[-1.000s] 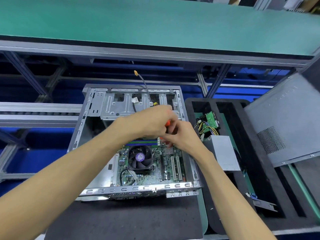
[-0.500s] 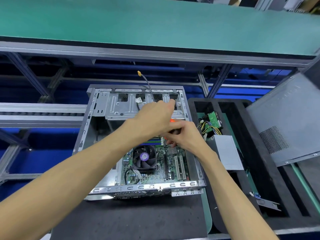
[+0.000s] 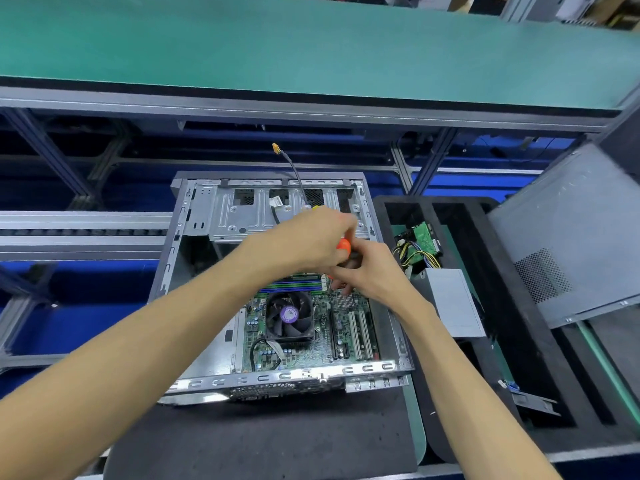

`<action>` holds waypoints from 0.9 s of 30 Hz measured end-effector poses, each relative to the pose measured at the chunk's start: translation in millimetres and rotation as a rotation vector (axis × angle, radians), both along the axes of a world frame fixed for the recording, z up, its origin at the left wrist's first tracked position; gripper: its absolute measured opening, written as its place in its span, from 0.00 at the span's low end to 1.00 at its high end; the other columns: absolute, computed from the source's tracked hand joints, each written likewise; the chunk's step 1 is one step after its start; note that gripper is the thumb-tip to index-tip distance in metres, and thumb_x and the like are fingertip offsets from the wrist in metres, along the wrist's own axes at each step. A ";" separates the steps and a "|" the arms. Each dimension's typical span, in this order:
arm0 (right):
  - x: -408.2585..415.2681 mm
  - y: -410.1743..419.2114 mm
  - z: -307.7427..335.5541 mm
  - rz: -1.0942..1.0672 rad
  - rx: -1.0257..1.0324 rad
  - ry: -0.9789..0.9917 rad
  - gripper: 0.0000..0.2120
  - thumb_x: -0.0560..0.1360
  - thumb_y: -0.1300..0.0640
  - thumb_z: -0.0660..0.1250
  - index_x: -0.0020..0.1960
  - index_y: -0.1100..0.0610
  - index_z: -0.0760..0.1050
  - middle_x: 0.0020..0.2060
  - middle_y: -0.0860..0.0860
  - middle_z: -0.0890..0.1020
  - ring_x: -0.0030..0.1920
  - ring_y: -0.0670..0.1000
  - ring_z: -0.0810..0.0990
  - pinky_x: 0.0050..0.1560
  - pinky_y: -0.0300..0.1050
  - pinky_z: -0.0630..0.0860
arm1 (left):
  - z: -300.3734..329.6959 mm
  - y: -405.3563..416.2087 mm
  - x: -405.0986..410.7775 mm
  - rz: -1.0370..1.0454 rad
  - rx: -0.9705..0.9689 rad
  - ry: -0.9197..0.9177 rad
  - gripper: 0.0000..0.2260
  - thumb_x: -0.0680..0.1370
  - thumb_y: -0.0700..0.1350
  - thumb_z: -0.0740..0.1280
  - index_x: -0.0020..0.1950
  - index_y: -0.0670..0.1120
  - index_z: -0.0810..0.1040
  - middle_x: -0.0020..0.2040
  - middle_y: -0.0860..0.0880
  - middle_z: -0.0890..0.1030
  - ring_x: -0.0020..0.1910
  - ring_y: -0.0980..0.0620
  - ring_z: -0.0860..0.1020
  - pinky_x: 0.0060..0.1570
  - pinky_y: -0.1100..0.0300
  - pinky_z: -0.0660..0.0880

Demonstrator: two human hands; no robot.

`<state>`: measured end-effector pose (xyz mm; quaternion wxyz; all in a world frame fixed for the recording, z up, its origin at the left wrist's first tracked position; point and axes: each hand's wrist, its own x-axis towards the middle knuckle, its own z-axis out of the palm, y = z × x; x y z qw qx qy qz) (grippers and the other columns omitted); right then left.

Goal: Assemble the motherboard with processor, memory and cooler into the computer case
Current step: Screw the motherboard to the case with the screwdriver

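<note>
The open grey computer case (image 3: 194,216) lies on a dark mat. Inside it sits the green motherboard (image 3: 311,348) with a black cooler fan (image 3: 289,315) and memory sticks (image 3: 294,284). My left hand (image 3: 311,237) grips the orange handle of a screwdriver (image 3: 344,244) over the board's far right part. My right hand (image 3: 367,271) is curled just below it, its fingers around the screwdriver's lower end near the board. The tip is hidden by my fingers.
A black foam tray (image 3: 491,306) at the right holds a grey power supply (image 3: 450,303) with coloured wires and a green drive board (image 3: 424,235). The case's side panel (image 3: 568,237) leans at the far right. A cable with a yellow plug (image 3: 276,147) sticks up behind the case.
Both hands stay together on the screwdriver over the board's far right part, with small shifts of the fingers. The view has moved slightly.
</note>
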<state>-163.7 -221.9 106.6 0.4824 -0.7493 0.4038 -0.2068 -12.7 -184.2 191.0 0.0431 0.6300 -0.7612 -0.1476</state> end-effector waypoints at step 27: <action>3.3 3.7 -2.0 -0.023 -0.070 0.041 0.06 0.72 0.51 0.76 0.43 0.48 0.79 0.32 0.51 0.85 0.32 0.54 0.85 0.36 0.58 0.83 | -9.2 -1.5 10.6 -0.051 -0.072 -0.030 0.10 0.77 0.52 0.67 0.51 0.48 0.70 0.35 0.54 0.70 0.40 0.46 0.76 0.37 0.54 0.71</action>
